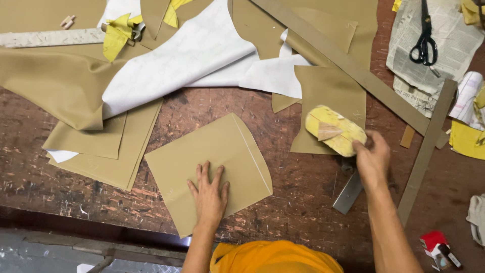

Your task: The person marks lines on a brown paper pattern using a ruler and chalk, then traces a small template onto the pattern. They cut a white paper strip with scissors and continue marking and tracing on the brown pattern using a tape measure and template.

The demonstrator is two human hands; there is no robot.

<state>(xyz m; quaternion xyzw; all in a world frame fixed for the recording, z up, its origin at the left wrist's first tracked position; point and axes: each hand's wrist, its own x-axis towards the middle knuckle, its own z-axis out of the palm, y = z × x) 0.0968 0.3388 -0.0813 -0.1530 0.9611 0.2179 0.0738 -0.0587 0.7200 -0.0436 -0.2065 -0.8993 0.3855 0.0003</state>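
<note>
The khaki fabric piece (209, 169) is lying flat on the scarred wooden table (298, 202), right in front of you, and your left hand (208, 194) is pressing down on its near half with the fingers spread wide and flat, holding nothing. Your right hand (373, 161) is closing around one end of a yellow sponge-like block (336, 130), which is hovering over or resting on a second, smaller khaki piece (331, 98) to the right; I cannot tell whether the block is touching that cloth.

Judging from how things are lying, the cutting looks mostly done: the piece under your palm is already showing clean straight edges and one rounded corner, and a thin pale line is running close inside its right edge, following the curve. What seems left is whatever you are doing with the block, since the piece under your left hand is showing no mark or sheen from it yet.

The fabric is looking smooth, matte and stiff enough to lie without wrinkles, tan all over. More khaki offcuts (103, 146) and a white lining sheet (192, 60) are piling up behind it, a long tan strip (353, 68) is crossing the table diagonally, and black scissors (424, 40) are resting on newspaper (449, 53) at the far right.
</note>
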